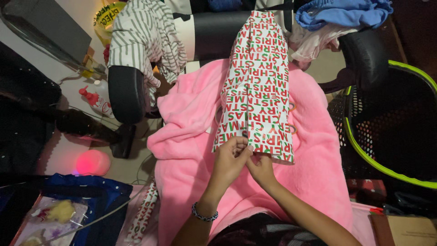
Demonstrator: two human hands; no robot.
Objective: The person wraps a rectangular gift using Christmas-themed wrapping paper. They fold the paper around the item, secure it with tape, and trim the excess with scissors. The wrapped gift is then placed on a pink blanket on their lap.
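A: Here, left hand [230, 157] pinched shut on the near edge of the wrapped parcel [257, 86], thumb and fingertips pressing the paper seam. Beaded bracelet [204, 213] on that wrist.

B: Right hand [260, 166]?

A: Tucked just under the same near edge, touching the left. Fingers curled against the paper; mostly hidden by the left hand and the flap, so cannot tell whether clamped on the paper or only supporting it.

B: Parcel position?

A: Long, tapering away from the body, wrapped in white paper with red and green lettering. Lying on a pink fleece blanket [191, 155] draped over a black chair [129, 91]. Central seam running lengthwise; near end open, corners splayed.

B: Surroundings?

A: Striped cloth [145, 36] over the chair's left armrest, blue garment [341, 13] at top right. Mesh basket with green rim [391, 118] to the right. Spare roll of matching paper [143, 214] low left, beside a blue bag [91, 196]. Glowing pink lamp [93, 161] on the floor.

B: Risks?

A: Likely: seam springing open if the pinch loosens before being fixed. Possible tear at the near flap from pulling thin paper over a soft, yielding blanket. Also a chance of the parcel sliding sideways off the fleece, being held at one end only.
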